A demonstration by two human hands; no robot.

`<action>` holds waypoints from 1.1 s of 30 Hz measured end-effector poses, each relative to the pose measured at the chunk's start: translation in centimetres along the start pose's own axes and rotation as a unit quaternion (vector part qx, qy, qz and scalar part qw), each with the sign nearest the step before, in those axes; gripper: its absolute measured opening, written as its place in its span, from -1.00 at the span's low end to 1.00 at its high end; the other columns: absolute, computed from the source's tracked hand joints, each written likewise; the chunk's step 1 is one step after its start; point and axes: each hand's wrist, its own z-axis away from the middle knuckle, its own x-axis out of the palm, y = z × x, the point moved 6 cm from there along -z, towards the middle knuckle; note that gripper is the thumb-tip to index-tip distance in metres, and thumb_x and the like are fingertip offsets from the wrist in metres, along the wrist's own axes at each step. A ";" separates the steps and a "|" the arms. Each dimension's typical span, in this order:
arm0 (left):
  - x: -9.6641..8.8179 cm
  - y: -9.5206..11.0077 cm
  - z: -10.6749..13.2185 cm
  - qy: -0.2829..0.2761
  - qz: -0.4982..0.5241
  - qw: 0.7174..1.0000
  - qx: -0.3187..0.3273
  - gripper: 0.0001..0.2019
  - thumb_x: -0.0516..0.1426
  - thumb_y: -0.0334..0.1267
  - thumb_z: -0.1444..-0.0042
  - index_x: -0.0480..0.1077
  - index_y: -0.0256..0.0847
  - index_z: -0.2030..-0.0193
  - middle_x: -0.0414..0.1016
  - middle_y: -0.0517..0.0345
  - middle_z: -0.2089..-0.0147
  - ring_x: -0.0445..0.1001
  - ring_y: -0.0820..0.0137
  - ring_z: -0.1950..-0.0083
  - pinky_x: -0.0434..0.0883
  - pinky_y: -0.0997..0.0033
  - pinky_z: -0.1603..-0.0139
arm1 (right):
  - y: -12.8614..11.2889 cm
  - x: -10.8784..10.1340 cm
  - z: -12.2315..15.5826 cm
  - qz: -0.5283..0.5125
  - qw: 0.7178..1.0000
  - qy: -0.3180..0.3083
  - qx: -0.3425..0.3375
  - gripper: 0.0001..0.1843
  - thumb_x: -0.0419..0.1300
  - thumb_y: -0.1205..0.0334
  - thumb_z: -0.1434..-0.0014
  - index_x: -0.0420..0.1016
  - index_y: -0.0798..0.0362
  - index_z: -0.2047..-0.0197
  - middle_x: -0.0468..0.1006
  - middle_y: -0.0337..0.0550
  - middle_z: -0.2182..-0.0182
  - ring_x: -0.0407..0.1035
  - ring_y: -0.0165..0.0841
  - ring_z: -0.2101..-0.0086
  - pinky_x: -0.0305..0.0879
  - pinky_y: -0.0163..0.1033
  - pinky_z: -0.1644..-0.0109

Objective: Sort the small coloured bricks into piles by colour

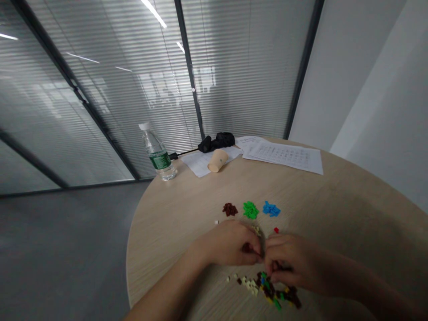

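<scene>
Left hand [230,244] and right hand [294,263] curled just above a heap of tiny plastic bricks [270,287], any grip indeterminable; bricks judged light, stiff, best pinched at their edges.

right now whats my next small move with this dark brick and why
Probably drop it on the dark brown pile, just beyond your left hand: that pile already holds similar dark bricks, while the mixed heap lies under your right hand.

Got a messy heap of tiny plastic bricks [269,289] here, brown, cream, green and yellow all jumbled, and farther out, three small sorted piles side by side: dark red [230,209], bright green [250,210], blue [271,208].
</scene>
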 end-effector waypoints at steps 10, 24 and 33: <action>-1.4 -1.0 -0.1 0.119 0.180 0.974 -0.064 -0.77 0.00 -0.28 -0.19 0.44 -0.29 0.35 0.39 0.18 0.44 0.31 0.49 0.39 0.23 0.51 0.36 | 0.7 -5.0 0.0 0.052 0.966 0.254 -0.014 -0.87 0.14 0.31 -0.17 0.43 0.05 0.42 0.49 -0.22 0.50 0.36 -0.40 0.44 0.24 -0.33 0.36; -1.0 -1.9 -0.3 0.173 0.284 0.934 -0.132 -0.79 0.08 -0.21 -0.10 0.36 -0.29 0.46 0.19 0.30 0.53 0.14 0.55 0.48 0.08 0.53 0.47 | 1.1 -4.8 -0.1 0.086 0.947 0.307 -0.029 -0.87 0.11 0.32 -0.18 0.43 0.04 0.40 0.53 -0.18 0.47 0.38 -0.38 0.41 0.26 -0.30 0.32; -0.8 -2.2 -0.4 0.172 0.272 0.936 -0.146 -0.73 0.07 -0.14 -0.12 0.36 -0.30 0.47 0.17 0.29 0.55 0.13 0.54 0.49 0.08 0.52 0.48 | 0.8 -4.6 0.0 0.093 0.941 0.325 -0.013 -0.90 0.10 0.34 -0.15 0.41 0.05 0.38 0.46 -0.22 0.52 0.33 -0.40 0.47 0.23 -0.34 0.37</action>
